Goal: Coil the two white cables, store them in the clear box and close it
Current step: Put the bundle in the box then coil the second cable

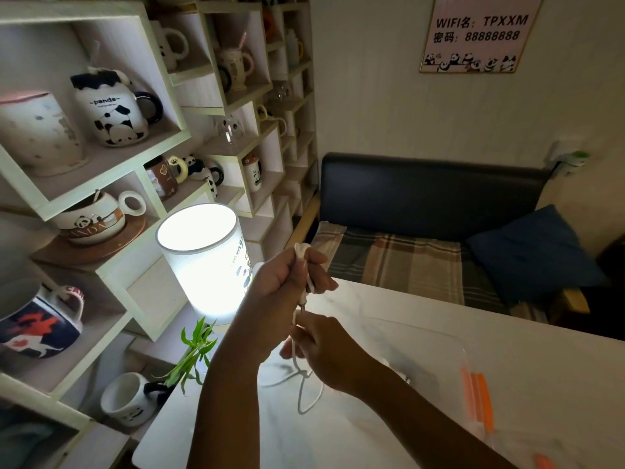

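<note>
My left hand [287, 275] is raised above the white table [527, 336], shut on a partly coiled white cable [302, 249] whose loops poke out above and below the fist. The cable runs down into my right hand [321, 346], which pinches it just below. From there the loose end [306, 397] hangs and loops onto the tabletop. The clear box [439, 333] sits on the table right of my hands, with orange latches [477, 401] on its near side. Its outline is faint, and I cannot tell whether a second cable lies in it.
A lit cylindrical lamp [206, 262] stands at the table's left edge, close to my left hand, with a small green plant [196, 353] below it. Shelves of panda mugs [111, 110] fill the left. A dark sofa with a blue cushion [531, 252] lies beyond the table.
</note>
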